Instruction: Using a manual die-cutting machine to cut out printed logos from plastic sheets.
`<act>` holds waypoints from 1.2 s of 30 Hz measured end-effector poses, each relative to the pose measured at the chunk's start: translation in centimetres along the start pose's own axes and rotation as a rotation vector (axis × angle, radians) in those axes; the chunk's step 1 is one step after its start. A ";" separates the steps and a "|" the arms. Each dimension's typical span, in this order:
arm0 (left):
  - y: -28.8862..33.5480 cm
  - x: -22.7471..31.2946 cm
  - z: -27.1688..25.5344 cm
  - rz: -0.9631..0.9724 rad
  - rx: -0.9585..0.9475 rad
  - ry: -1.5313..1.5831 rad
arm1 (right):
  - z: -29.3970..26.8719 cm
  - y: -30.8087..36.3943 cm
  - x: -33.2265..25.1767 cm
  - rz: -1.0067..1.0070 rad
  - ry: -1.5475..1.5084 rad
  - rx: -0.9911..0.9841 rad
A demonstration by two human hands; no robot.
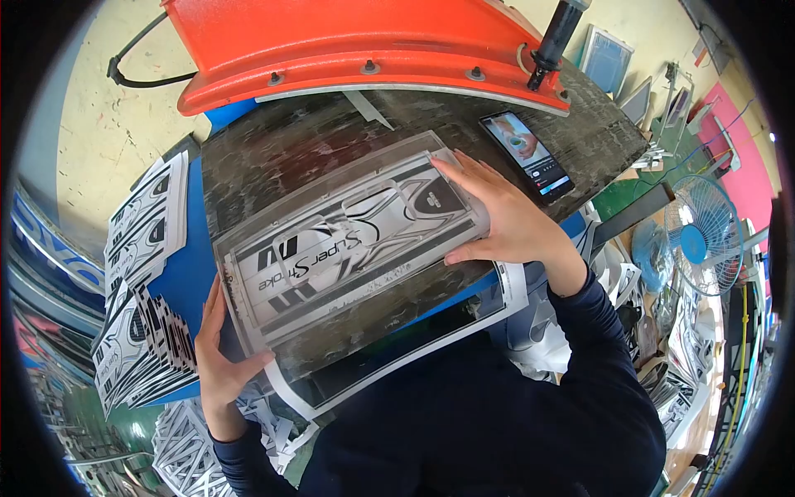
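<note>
Both hands hold a clear, rectangular cutting die plate (310,192), tilted across the dark, worn work board (339,352). Through the plate I see a printed sticker sheet (389,217) with black and silver shapes and lettering. My left hand (222,364) grips the plate's left end, thumb near the front corner and fingers along the side. Around the right end wraps my right hand (517,217), fingers over the far corner and thumb on the near edge. Below the plate, a white sheet border with an open middle (286,388) hangs over the board's near edge.
An orange-red press arm (356,50) with a black handle (556,41) spans the far side. A phone (527,153) lies at the board's right. Stacked printed sheets (149,215) stand at left, paper offcuts (195,451) below. A blue fan (696,240) is at right.
</note>
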State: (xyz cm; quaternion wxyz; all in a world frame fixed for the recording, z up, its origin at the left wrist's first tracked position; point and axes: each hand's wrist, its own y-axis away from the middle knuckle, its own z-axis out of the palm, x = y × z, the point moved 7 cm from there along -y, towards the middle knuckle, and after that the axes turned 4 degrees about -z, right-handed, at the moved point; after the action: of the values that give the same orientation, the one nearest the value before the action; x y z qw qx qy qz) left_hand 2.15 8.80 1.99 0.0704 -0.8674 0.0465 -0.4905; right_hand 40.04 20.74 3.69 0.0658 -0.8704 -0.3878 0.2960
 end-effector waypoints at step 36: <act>0.4 -1.1 -0.3 -0.063 0.010 -0.028 | 0.1 0.8 0.4 0.004 -0.005 0.077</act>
State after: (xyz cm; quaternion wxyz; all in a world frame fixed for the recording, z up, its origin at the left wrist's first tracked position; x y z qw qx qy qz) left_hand 1.29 8.54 1.18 0.0598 -0.8747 0.0156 -0.4807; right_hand 40.67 20.42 3.14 0.0979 -0.8672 -0.3745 0.3132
